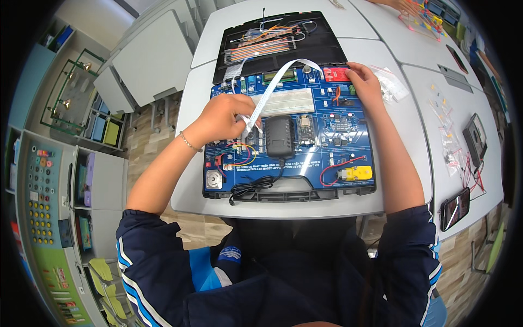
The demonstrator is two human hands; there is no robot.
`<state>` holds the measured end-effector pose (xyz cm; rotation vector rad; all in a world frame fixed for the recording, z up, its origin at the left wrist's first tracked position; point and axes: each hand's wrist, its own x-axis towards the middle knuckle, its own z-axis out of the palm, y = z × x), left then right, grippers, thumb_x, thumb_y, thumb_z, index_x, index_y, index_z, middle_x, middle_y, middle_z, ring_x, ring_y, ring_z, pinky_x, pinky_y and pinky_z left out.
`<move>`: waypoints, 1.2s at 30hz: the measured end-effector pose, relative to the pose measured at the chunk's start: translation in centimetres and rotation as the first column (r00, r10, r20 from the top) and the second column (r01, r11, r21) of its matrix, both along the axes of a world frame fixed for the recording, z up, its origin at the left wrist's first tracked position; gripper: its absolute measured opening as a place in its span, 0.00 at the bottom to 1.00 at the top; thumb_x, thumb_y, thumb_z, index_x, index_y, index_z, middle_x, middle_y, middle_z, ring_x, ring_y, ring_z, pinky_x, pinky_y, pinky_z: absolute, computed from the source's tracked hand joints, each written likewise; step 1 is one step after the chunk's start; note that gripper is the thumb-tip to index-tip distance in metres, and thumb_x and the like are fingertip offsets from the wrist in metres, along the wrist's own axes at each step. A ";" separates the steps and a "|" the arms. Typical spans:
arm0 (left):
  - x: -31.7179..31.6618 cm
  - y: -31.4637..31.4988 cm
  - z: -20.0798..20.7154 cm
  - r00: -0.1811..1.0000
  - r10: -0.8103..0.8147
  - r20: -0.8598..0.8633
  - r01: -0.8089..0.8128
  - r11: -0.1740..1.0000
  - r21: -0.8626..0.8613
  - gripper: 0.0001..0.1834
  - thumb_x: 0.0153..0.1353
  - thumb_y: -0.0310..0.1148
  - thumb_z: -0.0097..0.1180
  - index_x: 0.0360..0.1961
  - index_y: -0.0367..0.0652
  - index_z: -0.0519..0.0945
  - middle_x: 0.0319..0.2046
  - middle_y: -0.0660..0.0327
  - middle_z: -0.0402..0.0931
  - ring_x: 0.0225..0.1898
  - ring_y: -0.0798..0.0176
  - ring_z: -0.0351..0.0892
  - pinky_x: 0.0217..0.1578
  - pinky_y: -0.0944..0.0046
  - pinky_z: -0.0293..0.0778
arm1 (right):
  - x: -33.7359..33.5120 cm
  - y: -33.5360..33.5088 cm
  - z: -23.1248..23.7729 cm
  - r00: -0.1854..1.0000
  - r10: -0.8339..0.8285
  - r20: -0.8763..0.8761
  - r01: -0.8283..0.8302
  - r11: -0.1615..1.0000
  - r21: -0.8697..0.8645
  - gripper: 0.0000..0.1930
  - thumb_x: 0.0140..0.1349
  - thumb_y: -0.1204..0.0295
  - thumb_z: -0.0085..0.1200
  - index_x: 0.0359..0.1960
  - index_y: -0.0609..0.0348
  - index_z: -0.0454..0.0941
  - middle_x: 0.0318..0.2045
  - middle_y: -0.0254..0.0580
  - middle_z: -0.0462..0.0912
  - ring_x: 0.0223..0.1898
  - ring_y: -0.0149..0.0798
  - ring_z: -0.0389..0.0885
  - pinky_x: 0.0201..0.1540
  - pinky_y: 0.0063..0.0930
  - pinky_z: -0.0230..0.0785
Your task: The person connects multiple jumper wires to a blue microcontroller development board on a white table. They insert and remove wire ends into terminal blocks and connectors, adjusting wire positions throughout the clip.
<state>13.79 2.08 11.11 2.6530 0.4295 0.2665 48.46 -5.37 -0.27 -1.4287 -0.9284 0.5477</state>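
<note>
A blue electronics trainer board (305, 163) lies in an opened black case on the table in front of me. My left hand (226, 117) is closed around one end of a white flat ribbon cable (267, 98), above the left part of the board. The cable arches up and over to a red module (336, 74) at the board's upper right. On that module's right edge rests my right hand (364, 83), fingers bent against it. A black power adapter (280, 137) sits mid-board, partly over the white breadboard (289, 102). What the left fingertips touch beneath is hidden.
The case lid (321, 46) holds jumper wires (260, 50). A yellow motor (357, 173) is at the board's lower right. Plastic bags (388, 84), a multimeter (475, 139) and a phone (455, 209) lie to the right. Another person's hand (400, 5) works at the far right.
</note>
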 end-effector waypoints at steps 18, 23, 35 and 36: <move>-2.2 1.6 6.2 0.704 0.710 0.001 -0.562 0.556 0.612 0.05 0.63 0.30 0.51 0.39 0.45 0.75 0.31 0.48 0.80 0.39 0.40 0.78 0.34 0.49 0.73 | 0.7 0.2 -0.5 0.996 -0.038 0.077 0.038 0.999 0.000 0.19 0.63 0.67 0.57 0.54 0.60 0.77 0.46 0.44 0.83 0.48 0.34 0.81 0.52 0.25 0.71; -3.2 -0.5 10.2 0.876 0.380 0.298 -0.472 0.545 0.693 0.10 0.68 0.38 0.48 0.37 0.42 0.73 0.25 0.52 0.78 0.30 0.46 0.78 0.32 0.55 0.71 | -0.4 -0.5 1.9 0.902 -0.287 0.321 0.221 0.949 0.225 0.17 0.62 0.65 0.57 0.51 0.57 0.79 0.47 0.43 0.83 0.50 0.39 0.81 0.51 0.32 0.73; -9.0 5.6 -0.6 0.227 0.899 0.374 0.624 0.161 -0.765 0.20 0.71 0.43 0.49 0.23 0.45 0.65 0.16 0.71 0.52 0.15 0.75 0.46 0.13 0.72 0.44 | -2.4 -0.9 3.5 0.866 0.100 0.489 -0.121 0.993 0.011 0.19 0.55 0.65 0.67 0.48 0.58 0.84 0.32 0.39 0.84 0.33 0.30 0.81 0.41 0.23 0.74; -9.4 6.3 -3.4 0.293 0.875 0.386 0.716 0.067 -0.695 0.21 0.71 0.41 0.51 0.21 0.45 0.64 0.16 0.71 0.52 0.15 0.75 0.45 0.13 0.73 0.44 | -2.5 -0.6 3.8 0.863 0.142 0.484 -0.140 0.989 -0.040 0.20 0.55 0.65 0.67 0.48 0.57 0.84 0.32 0.39 0.84 0.33 0.29 0.81 0.40 0.23 0.74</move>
